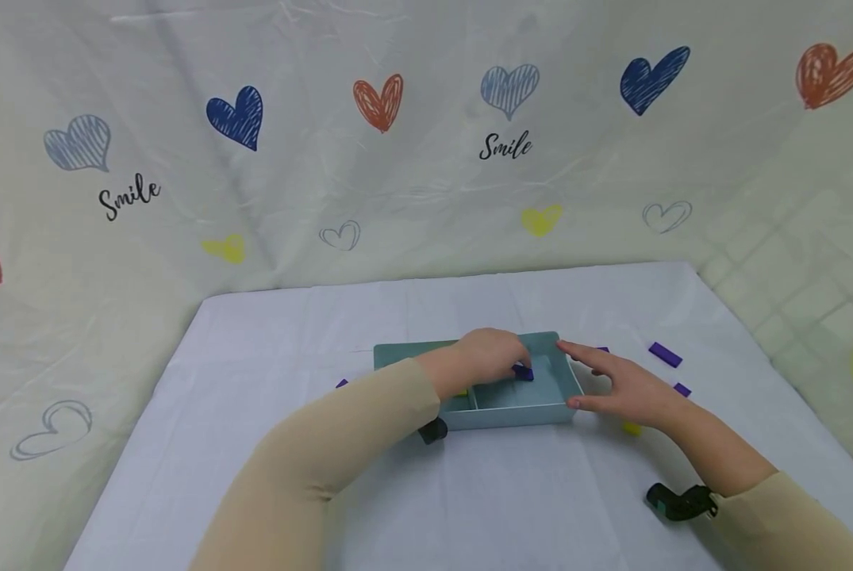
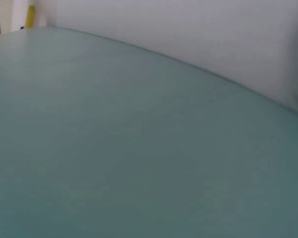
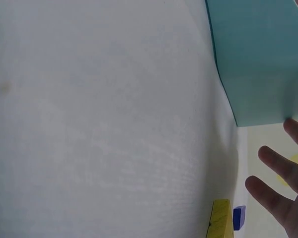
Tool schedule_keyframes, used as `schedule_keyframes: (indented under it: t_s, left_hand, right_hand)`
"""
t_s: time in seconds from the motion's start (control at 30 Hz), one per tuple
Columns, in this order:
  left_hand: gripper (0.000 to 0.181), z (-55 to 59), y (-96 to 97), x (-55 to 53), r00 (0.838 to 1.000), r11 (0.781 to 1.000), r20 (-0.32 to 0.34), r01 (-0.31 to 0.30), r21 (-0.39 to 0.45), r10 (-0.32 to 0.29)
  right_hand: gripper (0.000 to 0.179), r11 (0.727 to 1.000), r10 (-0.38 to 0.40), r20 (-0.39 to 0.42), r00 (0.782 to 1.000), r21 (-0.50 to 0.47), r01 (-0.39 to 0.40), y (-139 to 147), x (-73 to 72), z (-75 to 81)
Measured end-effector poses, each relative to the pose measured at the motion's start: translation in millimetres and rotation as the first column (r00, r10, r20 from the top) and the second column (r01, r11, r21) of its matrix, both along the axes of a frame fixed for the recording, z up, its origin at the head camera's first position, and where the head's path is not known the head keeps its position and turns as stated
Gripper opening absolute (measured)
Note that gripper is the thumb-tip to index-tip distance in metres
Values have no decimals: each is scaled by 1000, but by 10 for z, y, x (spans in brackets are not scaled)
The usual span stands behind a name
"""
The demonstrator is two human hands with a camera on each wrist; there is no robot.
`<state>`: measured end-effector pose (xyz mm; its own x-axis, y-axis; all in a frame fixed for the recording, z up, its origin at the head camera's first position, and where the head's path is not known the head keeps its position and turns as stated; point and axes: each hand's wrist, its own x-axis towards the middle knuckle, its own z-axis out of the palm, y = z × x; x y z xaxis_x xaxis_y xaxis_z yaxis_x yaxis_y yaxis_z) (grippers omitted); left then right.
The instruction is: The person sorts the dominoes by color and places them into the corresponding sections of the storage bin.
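Your left hand [image 1: 489, 354] is pinching a purple oblong block [image 1: 525, 375] inside the teal plastic tray [image 1: 519, 415], leftward of your straight-fingered right hand [image 1: 629, 388], which is touching the tray's end.

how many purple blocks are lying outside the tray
4 visible: one purple block just past the left sleeve, a second partly behind the right hand, a third to its right, a fourth nearer the camera. Others may be hidden.
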<state>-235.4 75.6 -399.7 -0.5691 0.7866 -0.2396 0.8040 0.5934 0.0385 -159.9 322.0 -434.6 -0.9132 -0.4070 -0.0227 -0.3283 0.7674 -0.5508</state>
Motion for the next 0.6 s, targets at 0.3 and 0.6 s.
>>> schedule_keyframes:
  t_s: [0.3,0.6]
  left_hand:
    - [24,-4,21,12,999,998,-38,32,-49,-34]
    - [22,-36,67,-6,996,997,-75,36,-66,-41]
  right_hand:
    - [89,1000,-13,13,1000,7,12,-6,2,8]
    - [90,1000,-23,11,1000,22,23,-13,2,22]
